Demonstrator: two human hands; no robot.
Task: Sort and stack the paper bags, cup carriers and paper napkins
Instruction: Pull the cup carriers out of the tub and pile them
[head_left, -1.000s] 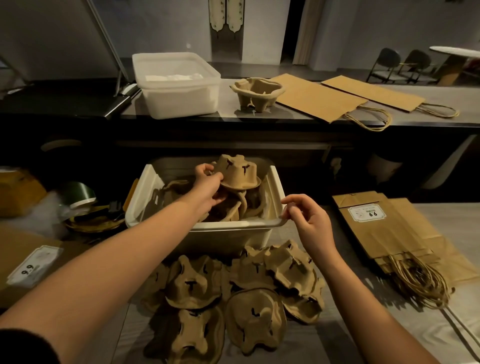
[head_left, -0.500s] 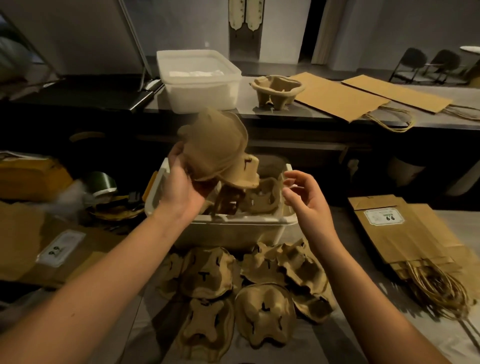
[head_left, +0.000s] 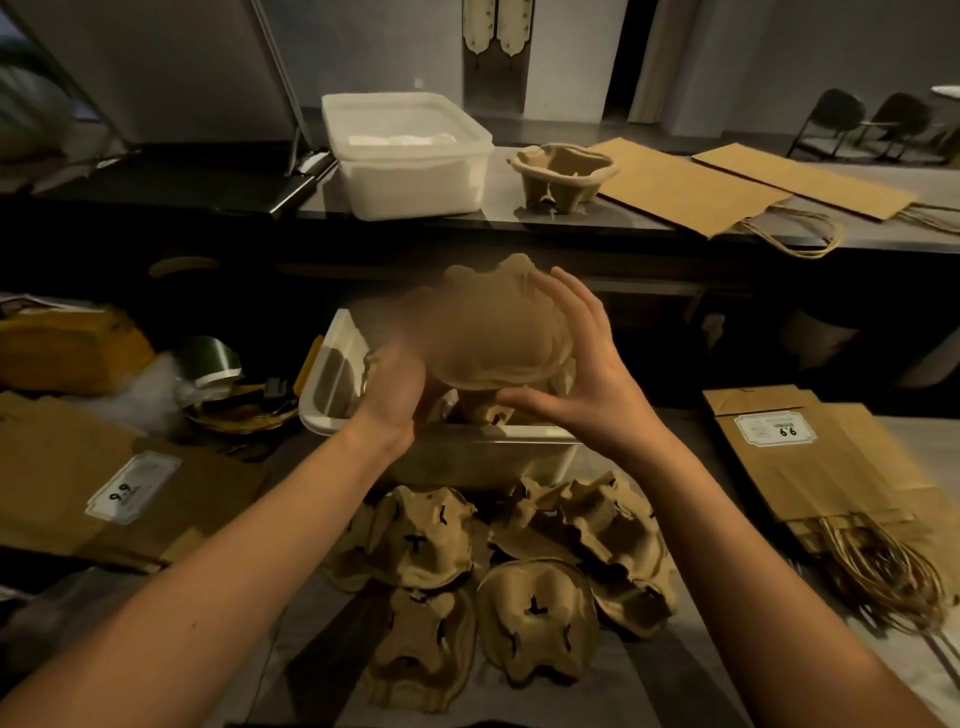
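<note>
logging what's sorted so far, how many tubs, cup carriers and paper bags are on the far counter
white tub: 1
cup carrier: 1 (cannot tell if more are nested inside)
paper bags: 2
total: 4

On the right, stuck near the folded end of the top paper bag (head_left: 810, 483) in the stack, a white label (head_left: 774, 429) with an ornate border, bearing "9.9" in large dark digits, with a line of finer print above, too small to make out. On the left, stuck to a flat paper bag (head_left: 57, 483), a second white label (head_left: 133, 487) of the same kind, tilted and dimly lit, again with "9.9" in dark digits. Nothing else legible anywhere.
</note>
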